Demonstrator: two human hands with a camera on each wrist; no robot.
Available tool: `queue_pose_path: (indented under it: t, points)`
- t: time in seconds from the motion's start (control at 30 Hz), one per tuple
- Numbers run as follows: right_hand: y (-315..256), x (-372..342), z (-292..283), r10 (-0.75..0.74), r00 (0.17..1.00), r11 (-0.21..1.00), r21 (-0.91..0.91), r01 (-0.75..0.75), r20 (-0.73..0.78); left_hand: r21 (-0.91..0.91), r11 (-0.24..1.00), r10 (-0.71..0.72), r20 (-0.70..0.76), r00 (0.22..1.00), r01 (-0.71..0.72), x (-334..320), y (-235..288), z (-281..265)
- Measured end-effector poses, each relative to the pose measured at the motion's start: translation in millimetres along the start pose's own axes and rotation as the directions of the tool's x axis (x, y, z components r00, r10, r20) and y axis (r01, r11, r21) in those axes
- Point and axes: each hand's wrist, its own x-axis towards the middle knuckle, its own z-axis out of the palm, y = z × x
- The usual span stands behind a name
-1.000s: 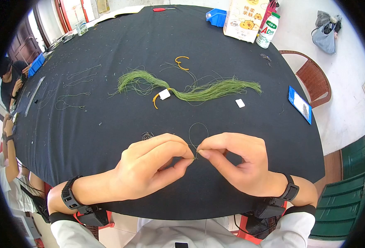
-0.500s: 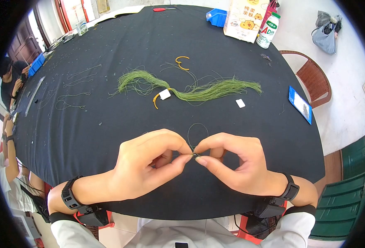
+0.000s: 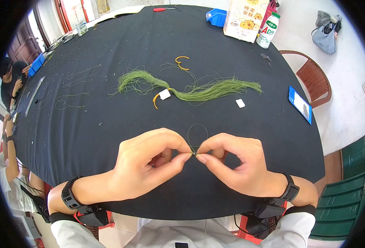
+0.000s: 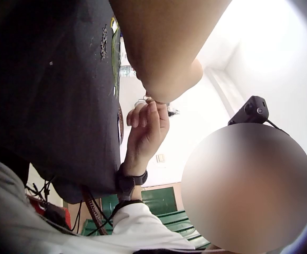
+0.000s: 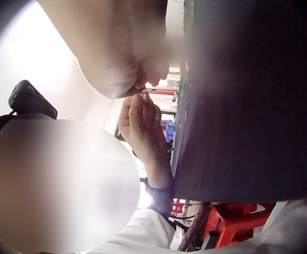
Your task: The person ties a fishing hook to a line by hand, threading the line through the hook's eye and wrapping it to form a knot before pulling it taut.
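In the head view a thin green cord rises in a loop [image 3: 198, 124] above the fingertips of both hands. The left hand [image 3: 149, 163] pinches the cord between thumb and forefinger at a tiny dark piece [image 3: 194, 153]. The right hand [image 3: 238, 163] pinches at the same spot from the other side, its fingertips almost meeting the left ones. What the tiny piece is, I cannot tell. In the left wrist view the right hand [image 4: 147, 132] shows bent fingers at the pinch; the right wrist view shows the left hand [image 5: 143, 127] likewise.
Beyond the hands lie a green cord bundle [image 3: 207, 91], white tags [image 3: 240, 103], yellow ties [image 3: 182, 63] and cut cords [image 3: 73, 101]. A blue packet [image 3: 300, 105] is at the right. A bottle [image 3: 268, 31], carton [image 3: 243, 20] and blue bin [image 3: 216, 17] stand at the back.
Since a second ago, the left hand has shifted slightly and its fingers have bent more. Both hands' fingertips have come closer at the cord, and the dark piece now shows between them.
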Motion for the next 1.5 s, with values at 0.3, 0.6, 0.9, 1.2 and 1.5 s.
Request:
queue_pose_path:
  t: [0.3, 0.6, 0.9, 1.2, 1.5]
  points:
    - [-5.6, -0.7, 0.5, -0.059, 0.998, 0.997, -0.047, 0.059, 0.003, 0.029, 0.998, 0.051, -0.109, 0.993, -0.048, 1.2, -1.9, 4.9]
    - [-7.3, 0.0, -0.3, -0.098, 0.994, 0.994, -0.062, 0.096, -0.038, 0.162, 0.971, 0.180, -0.016, 0.984, -0.175, 2.5, 1.8, 1.3]
    - [-5.1, 1.3, -0.2, -0.126, 0.990, 0.991, -0.052, 0.122, -0.069, 0.172, 0.962, 0.215, -0.008, 0.977, -0.210, 3.4, 0.6, 2.1]
    - [0.1, 2.6, -1.2, -0.091, 0.994, 0.996, -0.022, 0.090, -0.056, 0.133, 0.973, 0.190, 0.010, 0.982, -0.190, 3.2, 2.9, 1.6]
    - [4.0, 1.5, -0.3, 0.025, 0.999, 0.991, 0.132, -0.030, 0.034, 0.061, 0.991, 0.115, 0.016, 0.993, -0.115, 1.7, 6.3, -0.5]
